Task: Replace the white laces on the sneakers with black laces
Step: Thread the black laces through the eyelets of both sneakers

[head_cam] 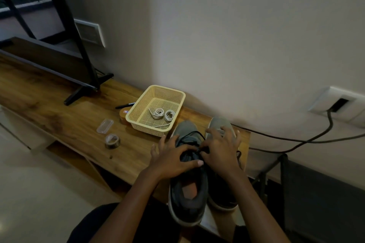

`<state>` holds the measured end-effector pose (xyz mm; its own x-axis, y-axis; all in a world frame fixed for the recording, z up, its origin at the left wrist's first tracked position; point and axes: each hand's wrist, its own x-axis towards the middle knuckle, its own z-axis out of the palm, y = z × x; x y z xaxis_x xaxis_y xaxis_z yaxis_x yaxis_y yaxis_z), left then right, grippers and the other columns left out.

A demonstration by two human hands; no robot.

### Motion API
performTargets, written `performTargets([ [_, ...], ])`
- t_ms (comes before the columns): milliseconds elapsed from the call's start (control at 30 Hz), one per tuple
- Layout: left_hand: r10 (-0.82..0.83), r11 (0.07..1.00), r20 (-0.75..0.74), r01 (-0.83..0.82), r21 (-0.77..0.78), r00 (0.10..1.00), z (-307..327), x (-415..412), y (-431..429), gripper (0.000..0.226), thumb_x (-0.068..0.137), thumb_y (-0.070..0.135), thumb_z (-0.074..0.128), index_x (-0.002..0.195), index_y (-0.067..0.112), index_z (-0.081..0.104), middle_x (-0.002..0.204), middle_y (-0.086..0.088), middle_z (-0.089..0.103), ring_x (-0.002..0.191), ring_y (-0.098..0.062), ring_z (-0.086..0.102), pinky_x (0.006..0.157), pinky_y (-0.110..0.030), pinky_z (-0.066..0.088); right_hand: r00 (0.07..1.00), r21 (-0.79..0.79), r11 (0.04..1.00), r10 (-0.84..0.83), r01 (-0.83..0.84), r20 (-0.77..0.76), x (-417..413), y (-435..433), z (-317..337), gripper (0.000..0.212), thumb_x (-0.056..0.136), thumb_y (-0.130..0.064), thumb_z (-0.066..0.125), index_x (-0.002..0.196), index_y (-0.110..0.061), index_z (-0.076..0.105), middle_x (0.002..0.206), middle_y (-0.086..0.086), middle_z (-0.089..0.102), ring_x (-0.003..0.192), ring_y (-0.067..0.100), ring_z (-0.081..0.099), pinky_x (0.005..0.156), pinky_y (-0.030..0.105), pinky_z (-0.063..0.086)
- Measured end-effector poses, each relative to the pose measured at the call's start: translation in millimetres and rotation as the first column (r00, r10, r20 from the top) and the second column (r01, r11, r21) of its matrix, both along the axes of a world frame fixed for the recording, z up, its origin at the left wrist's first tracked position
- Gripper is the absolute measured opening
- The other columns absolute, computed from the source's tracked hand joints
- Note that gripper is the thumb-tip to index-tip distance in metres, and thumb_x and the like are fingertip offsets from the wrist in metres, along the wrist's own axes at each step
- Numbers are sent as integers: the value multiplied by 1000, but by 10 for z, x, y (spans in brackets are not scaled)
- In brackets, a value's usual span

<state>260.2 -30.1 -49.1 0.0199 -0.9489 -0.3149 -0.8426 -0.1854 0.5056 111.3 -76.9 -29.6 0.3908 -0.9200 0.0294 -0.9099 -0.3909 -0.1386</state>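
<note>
Two grey sneakers stand side by side at the near right end of the wooden shelf, toes toward the wall. The left sneaker carries a black lace that loops over its front. My left hand lies over its tongue with thumb and fingers pinching the lace. My right hand reaches over the right sneaker; its thumb and forefinger pinch the same lace at the middle, the other fingers spread. Coiled white laces lie in a cream basket behind the shoes.
A tape roll and a clear plastic case lie left of the basket, a black pen behind it. A TV on black feet fills the shelf's left. A cable runs from a wall socket at right.
</note>
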Motion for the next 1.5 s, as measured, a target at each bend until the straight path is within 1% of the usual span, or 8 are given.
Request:
performTargets([
  [233, -1, 1000, 44, 0, 17, 999, -1, -3, -6, 56, 73, 78, 48, 124, 57, 44, 159, 6, 2, 143, -26, -17, 111, -57, -6, 997, -50, 998, -35, 39, 71, -54, -18, 5, 17, 88, -29, 57, 95, -29, 72, 134, -9, 46, 135, 26, 21, 109, 51, 1],
  [433, -21, 999, 29, 20, 31, 999, 19, 13, 9, 60, 73, 78, 51, 128, 57, 40, 159, 7, -1, 144, -26, -18, 112, -58, -6, 924, -91, 939, -304, 332, 232, -328, -170, 118, 13, 86, -28, 62, 92, -24, 73, 125, -4, 53, 120, 29, 33, 101, 41, 21],
  [600, -11, 1000, 2, 11, -24, 1000, -9, 23, 73, 93, 70, 67, 67, 144, 49, 12, 157, 10, 3, 144, -24, -7, 113, -54, 4, 972, -39, 981, -180, 188, 153, -245, -135, 105, 26, 82, -35, 65, 108, -37, 67, 141, -9, 40, 131, 26, 22, 109, 44, 15],
  [733, 239, 940, 3, -231, -250, 971, 18, -40, 147, 60, 71, 51, 71, 118, 37, 37, 130, 6, 33, 126, -20, 27, 101, -39, 25, 993, -42, 997, -64, 68, 98, -98, -55, 51, 23, 83, -34, 63, 105, -38, 69, 143, -9, 38, 136, 26, 17, 112, 49, 6],
  [900, 311, 891, 74, -263, -371, 948, 22, -178, 208, 22, 79, 49, 63, 87, 33, 50, 94, 15, 54, 98, -8, 49, 91, -34, 27, 997, -51, 998, -30, 33, 64, -12, -9, -15, 18, 86, -29, 59, 97, -31, 73, 139, -7, 46, 135, 27, 20, 109, 48, 3],
  [1133, 348, 858, 53, -295, -419, 936, -58, -221, 183, 24, 79, 42, 65, 71, 31, 45, 77, 12, 56, 81, -9, 56, 78, -27, 22, 946, -312, 925, -120, 217, 301, -51, -96, 13, 11, 64, -13, 81, 64, -20, 72, 89, 1, 64, 94, 35, 51, 91, 49, 28],
  [1333, 368, 871, 0, -345, -351, 930, -120, -212, 159, 28, 76, 43, 65, 68, 31, 42, 78, 14, 52, 87, -15, 54, 77, -29, 24, 962, -156, 968, -162, 198, 220, -81, -89, 55, 23, 81, -20, 66, 102, -27, 72, 130, -3, 51, 123, 27, 28, 103, 45, 16],
  [1500, 336, 882, 8, -312, -354, 942, -36, -221, 167, 26, 79, 40, 64, 70, 31, 42, 76, 12, 55, 79, -9, 54, 85, -31, 27, 997, -81, 996, -18, 24, 69, -9, -41, 0, 25, 82, -28, 64, 105, -35, 70, 143, -5, 40, 137, 30, 18, 110, 50, 4],
])
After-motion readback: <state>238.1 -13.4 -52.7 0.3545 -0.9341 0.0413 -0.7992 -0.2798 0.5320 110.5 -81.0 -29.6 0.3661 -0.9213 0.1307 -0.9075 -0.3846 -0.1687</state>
